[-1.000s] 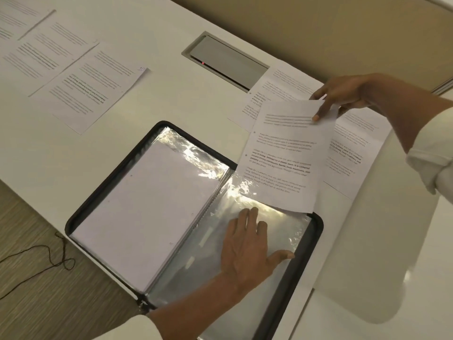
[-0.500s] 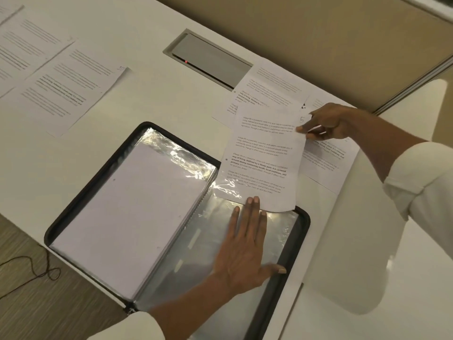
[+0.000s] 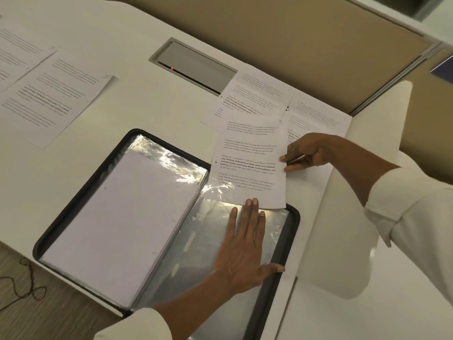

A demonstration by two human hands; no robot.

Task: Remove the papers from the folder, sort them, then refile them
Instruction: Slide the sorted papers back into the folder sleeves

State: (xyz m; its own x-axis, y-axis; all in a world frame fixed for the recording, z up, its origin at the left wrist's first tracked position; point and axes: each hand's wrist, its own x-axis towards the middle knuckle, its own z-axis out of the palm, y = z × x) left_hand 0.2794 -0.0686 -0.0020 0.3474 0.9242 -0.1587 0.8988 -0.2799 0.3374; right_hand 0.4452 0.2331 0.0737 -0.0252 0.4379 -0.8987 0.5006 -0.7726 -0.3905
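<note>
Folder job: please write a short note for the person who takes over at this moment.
Left hand: flat, pressing the clear sleeve in the open folder.
Right hand: pinches the right edge of the printed sheet, whose lower end sits at the sleeve's mouth.
Done: loose papers lie on the table, left and right.
Left: push this sheet in, then refile the others.

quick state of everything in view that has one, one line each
folder, open flat on the table
plastic sleeve, pressed flat under the left hand
printed sheet, lower corner under the sleeve's plastic, rest sticking out
left hand, open, palm down
right hand, pinching the sheet's right edge
loose papers, lying flat on the table
</note>
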